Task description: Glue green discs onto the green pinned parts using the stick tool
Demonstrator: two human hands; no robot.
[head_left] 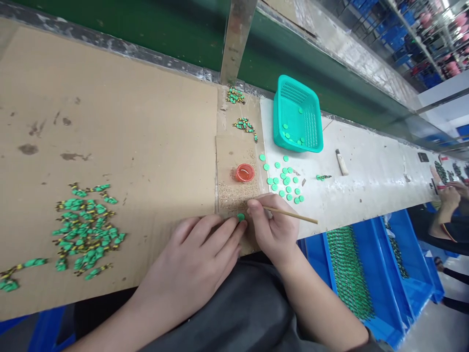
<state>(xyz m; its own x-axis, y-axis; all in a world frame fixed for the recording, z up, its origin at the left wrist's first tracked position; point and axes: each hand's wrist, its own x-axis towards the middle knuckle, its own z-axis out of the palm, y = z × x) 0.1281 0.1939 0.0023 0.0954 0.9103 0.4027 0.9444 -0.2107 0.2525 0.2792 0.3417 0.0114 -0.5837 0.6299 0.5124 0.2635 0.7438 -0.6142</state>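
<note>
My right hand [276, 227] pinches a thin wooden stick [293, 214], its free end pointing right. My left hand [205, 254] is palm down at the cardboard's front edge, fingers curled together. At its fingertips is a small round green disc [241, 216], which it holds; the thumb is hidden. Just beyond my hands stands a small red cup [245, 172] with liquid in it. Several loose green discs [287, 181] lie to the right of the cup. Small green, yellow and black figures [88, 230] lie in a group on the left.
A turquoise basket [317, 124] with a few discs stands at the back. More small figures [245, 125] lie behind the cup. A white tube [342, 162] lies to the right. Blue bins [384, 274] stand below the table edge. A co-worker's hand [450, 195] is at far right.
</note>
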